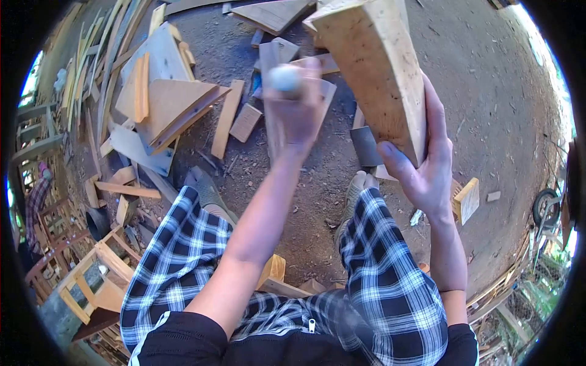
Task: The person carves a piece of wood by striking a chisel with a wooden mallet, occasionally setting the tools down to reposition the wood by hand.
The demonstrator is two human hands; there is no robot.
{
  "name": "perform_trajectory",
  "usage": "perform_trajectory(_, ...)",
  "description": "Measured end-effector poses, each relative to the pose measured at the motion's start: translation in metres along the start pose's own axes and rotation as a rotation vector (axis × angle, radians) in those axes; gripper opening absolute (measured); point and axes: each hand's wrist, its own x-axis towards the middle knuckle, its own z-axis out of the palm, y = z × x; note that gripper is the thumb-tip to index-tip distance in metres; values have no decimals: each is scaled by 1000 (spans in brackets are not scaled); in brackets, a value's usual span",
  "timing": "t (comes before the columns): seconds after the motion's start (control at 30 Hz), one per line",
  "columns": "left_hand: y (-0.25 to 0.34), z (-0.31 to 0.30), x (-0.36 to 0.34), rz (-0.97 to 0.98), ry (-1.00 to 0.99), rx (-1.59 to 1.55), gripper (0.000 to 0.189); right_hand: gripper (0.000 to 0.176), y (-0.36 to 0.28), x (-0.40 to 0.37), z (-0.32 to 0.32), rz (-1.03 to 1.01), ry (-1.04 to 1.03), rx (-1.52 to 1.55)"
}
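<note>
My right hand (pixel 427 171) is closed around the lower end of a thick, light-coloured wooden block (pixel 375 73), with the thumb on its near face and the fingers along its right side. The block tilts upward, and its top reaches past the upper edge of the view. To the left of it, my left hand (pixel 298 116) is raised and blurred by motion. Its fingers look curled around something with a pale, rounded end (pixel 285 79), whose kind I cannot make out. A gap separates the left hand from the block.
Wooden offcuts (pixel 246 122) and flat triangular boards (pixel 177 110) lie on the dirt floor ahead and left. A dark cylinder (pixel 365 146) is below the block. Wooden frames (pixel 91 280) stand at lower left; a small wood piece (pixel 467 200) lies right. Another person (pixel 39 207) is at far left.
</note>
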Motion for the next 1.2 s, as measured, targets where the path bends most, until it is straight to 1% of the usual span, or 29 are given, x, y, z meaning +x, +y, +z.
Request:
perform_trajectory(0.03, 10, -1, 5, -149, 150, -254, 15, 85, 5, -3, -3, -62, 51, -12)
perform_trajectory(0.07, 15, -8, 13, -162, 172, -267, 18, 85, 6, -7, -7, -40, 58, -29)
perform_trajectory(0.1, 18, -15, 18, -102, 139, -267, 31, 83, 6, -11, -9, 49, 32, -43)
perform_trajectory(0.13, 18, -21, 19, -35, 119, -227, 36, 82, 7, -13, -10, 133, 5, -53)
perform_trajectory(0.2, 21, -24, 16, -35, 91, -262, 36, 82, 15, -19, -11, 128, -3, -79)
perform_trajectory(0.3, 18, -17, 9, -46, 41, -284, 36, 82, 20, -23, -8, 150, -4, -37)
perform_trajectory(0.37, 17, -13, 6, -48, 30, -278, 35, 83, 22, -24, -8, 92, -1, -88)
perform_trajectory(0.53, 14, -8, 1, -17, -2, -308, 30, 84, 20, -25, -5, 141, -36, -80)
perform_trajectory(0.6, 16, -7, -2, -31, -59, -259, 27, 84, 18, -24, -4, 140, -44, -73)
perform_trajectory(0.63, 15, -6, -5, -60, -62, -153, 22, 85, 15, -21, -5, 134, -46, -57)
perform_trajectory(0.67, 14, -2, -8, -52, -56, -150, 22, 85, 11, -17, -5, 126, -49, -40)
perform_trajectory(0.7, 12, 4, -10, 17, -53, -115, 23, 85, 6, -11, -6, 114, -51, -35)
perform_trajectory(0.77, 19, 14, -16, 171, -53, -3, 24, 87, -6, 1, -7, -49, 44, 93)
perform_trajectory(0.8, 26, 17, -19, 254, -60, 74, 24, 84, -17, 0, -7, 18, 35, 175)
perform_trajectory(0.83, 19, 19, -19, 189, -115, 10, 25, 85, -20, 4, -3, -43, 70, 182)
perform_trajectory(0.87, 14, 16, -21, 282, -168, 96, 20, 86, -22, 6, -1, -104, 107, 189)
perform_trajectory(0.93, 26, 26, -26, 263, -82, -192, 18, 88, -22, 4, 1, 3, -62, -39)
perform_trajectory(0.97, 11, 23, -29, 257, -122, -249, 25, 88, -20, 6, 2, 112, -174, -49)
perform_trajectory(1.0, 11, 21, -26, 262, -118, -249, 25, 88, -22, 8, 1, 106, -176, -49)
perform_trajectory(1.07, 8, 17, -23, 280, -272, 41, 20, 85, -27, 11, -4, 119, -108, 4)
perform_trajectory(1.1, 7, 16, -25, 229, -280, 103, 18, 82, -24, 11, -8, -9, -15, 11)
perform_trajectory(1.13, 6, 17, -27, 222, -278, 104, 18, 81, -31, 10, -10, -37, 55, 120)
perform_trajectory(1.2, 8, 20, -31, 318, -314, 87, 17, 81, -27, 8, -3, -64, 202, 264)
